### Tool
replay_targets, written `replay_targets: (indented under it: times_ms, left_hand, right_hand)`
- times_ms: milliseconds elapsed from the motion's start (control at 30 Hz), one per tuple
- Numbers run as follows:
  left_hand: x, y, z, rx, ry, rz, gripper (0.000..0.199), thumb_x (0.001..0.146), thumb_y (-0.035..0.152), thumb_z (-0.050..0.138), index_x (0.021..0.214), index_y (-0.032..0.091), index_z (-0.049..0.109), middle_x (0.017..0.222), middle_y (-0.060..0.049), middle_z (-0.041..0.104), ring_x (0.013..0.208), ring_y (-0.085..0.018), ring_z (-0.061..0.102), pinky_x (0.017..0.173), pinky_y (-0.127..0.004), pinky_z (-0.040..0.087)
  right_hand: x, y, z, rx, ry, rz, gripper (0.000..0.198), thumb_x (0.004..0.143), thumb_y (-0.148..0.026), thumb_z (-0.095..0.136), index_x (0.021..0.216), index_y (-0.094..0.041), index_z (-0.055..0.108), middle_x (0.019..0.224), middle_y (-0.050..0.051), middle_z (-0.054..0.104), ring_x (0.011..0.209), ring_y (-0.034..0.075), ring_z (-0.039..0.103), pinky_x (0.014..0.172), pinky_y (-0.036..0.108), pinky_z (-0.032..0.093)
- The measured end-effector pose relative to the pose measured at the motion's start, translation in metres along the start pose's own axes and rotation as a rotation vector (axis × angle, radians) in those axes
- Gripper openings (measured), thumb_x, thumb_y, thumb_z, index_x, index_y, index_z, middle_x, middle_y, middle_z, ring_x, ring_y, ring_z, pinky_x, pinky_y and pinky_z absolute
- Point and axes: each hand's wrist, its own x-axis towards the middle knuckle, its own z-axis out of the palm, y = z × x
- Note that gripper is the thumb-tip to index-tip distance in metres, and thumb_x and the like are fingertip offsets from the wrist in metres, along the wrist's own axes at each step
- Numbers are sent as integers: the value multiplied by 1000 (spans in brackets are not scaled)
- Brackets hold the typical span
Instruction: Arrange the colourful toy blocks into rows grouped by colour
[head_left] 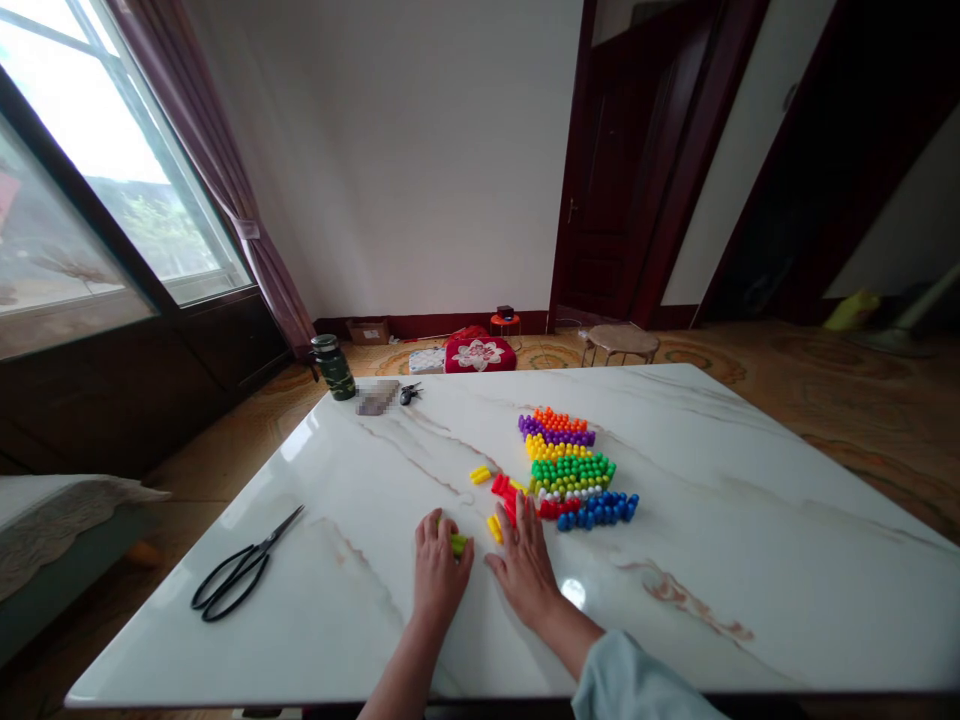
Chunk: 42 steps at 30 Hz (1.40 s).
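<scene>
My left hand (441,568) is curled round some lime-green plastic pieces (458,545) on the white marbled table (345,630). To its right, my right hand (529,568) lies with fingers extended, the fingertips at the near edge of several red plastic pieces (504,488). A yellow piece (494,528) lies by the right thumb, and another yellow pair (480,475) sits farther off. Beyond the right hand, round-headed pieces stand grouped by colour: blue (600,511), green (574,470), yellow (556,450), purple (551,431) and orange (562,420). White and red ones are partly hidden.
Black-handled scissors (244,570) lie at the table's left. At the far left corner stand a dark flask (333,368), a blurred-out flat item (377,397) and a small black clipper-like tool (409,393). A stool (621,341) is behind the table.
</scene>
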Motion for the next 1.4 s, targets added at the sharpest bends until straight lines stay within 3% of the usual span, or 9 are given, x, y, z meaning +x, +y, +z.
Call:
replay_targets:
  times_ms: [300, 667, 767, 867, 1000, 1100, 1200, 1333, 1400]
  left_hand:
    - [-1, -3, 4, -34, -38, 2, 8, 85, 27, 54, 91, 22, 53, 119, -14, 52, 118, -33, 47, 100, -52, 44]
    - [-1, -8, 12, 16, -60, 70, 17, 88, 28, 50, 100, 17, 55, 121, -18, 52, 122, -34, 45, 101, -51, 43]
    - [0, -9, 11, 27, -49, 87, 16, 88, 28, 51, 99, 18, 56, 120, -17, 52, 120, -33, 46, 100, -50, 43]
    - [2, -7, 7, 53, -52, 91, 12, 87, 27, 52, 95, 20, 56, 116, -14, 55, 114, -31, 50, 96, -46, 46]
    - [3, 5, -1, 151, -131, 55, 9, 88, 27, 50, 91, 23, 58, 106, -8, 60, 99, -27, 54, 81, -40, 48]
    - [6, 13, -7, 134, -210, 82, 13, 89, 27, 47, 85, 25, 59, 94, -5, 61, 94, -24, 55, 76, -35, 47]
    - [14, 16, -14, -135, -270, 56, 13, 83, 30, 56, 72, 25, 59, 82, -3, 60, 85, -21, 55, 72, -29, 45]
    - [29, 16, -19, -700, -211, -252, 28, 62, 36, 76, 53, 22, 54, 60, 1, 52, 63, -14, 49, 63, -24, 40]
    - [34, 21, -15, -798, -143, -379, 36, 65, 44, 74, 51, 21, 50, 53, 3, 46, 54, -11, 44, 56, -23, 37]
  right_hand:
    - [56, -7, 24, 114, -44, 81, 72, 86, -23, 57, 151, -15, 29, 162, 14, 13, 148, 39, 5, 116, 61, 22]
    - [102, -14, 28, 283, -117, 55, 68, 90, -32, 53, 151, -12, 28, 161, 19, 15, 148, 36, 10, 117, 58, 18]
    - [92, -6, 26, 469, 26, 82, 61, 94, -32, 44, 151, -18, 25, 161, 16, 16, 148, 29, 16, 116, 50, 29]
    - [63, -2, 23, 686, 137, 170, 58, 96, -38, 42, 149, -23, 27, 155, 14, 31, 144, 27, 29, 111, 47, 37]
    - [11, -4, 8, 959, 138, 318, 54, 98, -43, 37, 146, -21, 29, 139, 17, 51, 127, 25, 53, 100, 43, 50]
    - [-19, -9, -10, 1015, 120, 383, 49, 97, -46, 37, 140, -22, 35, 124, 15, 61, 115, 23, 62, 93, 40, 54]
    - [-31, -14, -23, 987, 135, 321, 45, 95, -46, 44, 134, -22, 43, 113, 11, 65, 102, 22, 66, 87, 38, 56]
    - [-30, -18, -29, 960, 149, 298, 44, 93, -46, 46, 128, -20, 48, 101, 9, 67, 94, 22, 67, 82, 37, 57]
    - [-29, -19, -29, 957, 135, 308, 44, 93, -47, 46, 128, -19, 48, 100, 9, 67, 93, 22, 67, 83, 37, 56]
